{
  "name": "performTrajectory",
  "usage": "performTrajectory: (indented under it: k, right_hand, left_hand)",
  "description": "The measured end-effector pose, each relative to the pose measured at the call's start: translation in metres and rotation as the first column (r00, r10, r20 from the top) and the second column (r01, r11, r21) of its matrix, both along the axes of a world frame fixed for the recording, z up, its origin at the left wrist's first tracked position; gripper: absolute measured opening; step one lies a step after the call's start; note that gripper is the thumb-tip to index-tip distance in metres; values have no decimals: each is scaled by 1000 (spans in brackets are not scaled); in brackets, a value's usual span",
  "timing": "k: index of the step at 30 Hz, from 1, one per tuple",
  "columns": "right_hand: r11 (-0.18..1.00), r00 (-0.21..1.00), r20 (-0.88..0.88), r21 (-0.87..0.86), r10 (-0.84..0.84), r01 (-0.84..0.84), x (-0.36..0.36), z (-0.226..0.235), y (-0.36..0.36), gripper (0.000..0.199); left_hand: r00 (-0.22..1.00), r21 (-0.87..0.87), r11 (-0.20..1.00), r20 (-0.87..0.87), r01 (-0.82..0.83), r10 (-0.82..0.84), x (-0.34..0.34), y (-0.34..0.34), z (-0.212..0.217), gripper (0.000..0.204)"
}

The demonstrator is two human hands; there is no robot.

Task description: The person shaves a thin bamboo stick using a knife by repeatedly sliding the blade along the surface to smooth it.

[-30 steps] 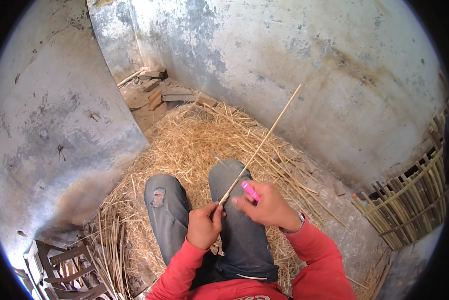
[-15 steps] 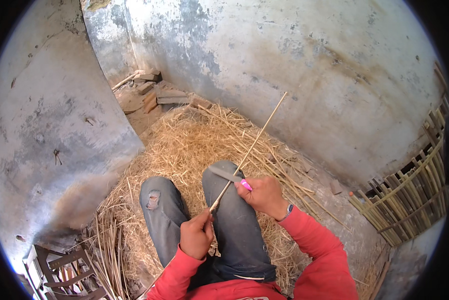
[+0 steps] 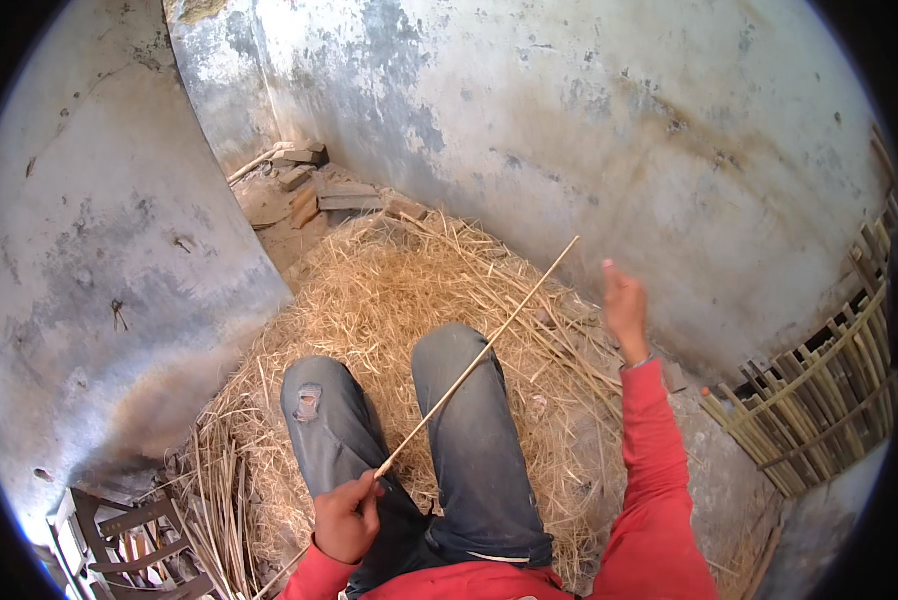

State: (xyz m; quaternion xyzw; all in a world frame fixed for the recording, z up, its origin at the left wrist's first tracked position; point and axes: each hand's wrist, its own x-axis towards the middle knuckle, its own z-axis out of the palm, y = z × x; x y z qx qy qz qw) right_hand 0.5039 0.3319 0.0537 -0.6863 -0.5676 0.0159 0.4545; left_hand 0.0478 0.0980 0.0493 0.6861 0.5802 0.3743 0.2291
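Observation:
A long thin bamboo strip slants across my right thigh, its far end up over the straw near the wall. My left hand is closed around its lower part, in front of my lap, and the strip runs on behind the hand toward the lower left. Out to the right, apart from the strip, my right hand is raised with its fingers curled. A bit of pink shows at its tip, like the knife's pink handle; the blade cannot be made out against the wall.
Straw-like shavings cover the floor around my knees. More strips lie along the wall. A slatted bamboo panel leans at the right. Bricks sit in the far corner; a dark wooden frame stands lower left.
My right hand has swung off the strip, up and to the right, and the blade no longer shows. My left hand has drawn the strip back toward the lower left.

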Motion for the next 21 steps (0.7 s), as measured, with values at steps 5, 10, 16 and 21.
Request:
performTrajectory:
  k: [5,10,16,21]
  right_hand:
    - [764,815,118,-445,568,-468,-151,32,-107,58]
    - [807,794,214,-335,568,-487,-153,12,-113,50]
    - [961,981,113,-248,157,-125,-62,12,-23,62]
    - [977,952,261,-93,-161,191,57,-36,48,67]
  left_hand:
    - [1000,103,995,4,19,-19,23,23,-9,22]
    - [998,132,991,-59,30,-23,33,25,-8,24]
    - [998,252,968,-62,24,-9,-14,-11,-24,30]
    - [995,159,987,-94,-12,27,-60,-44,-38,30]
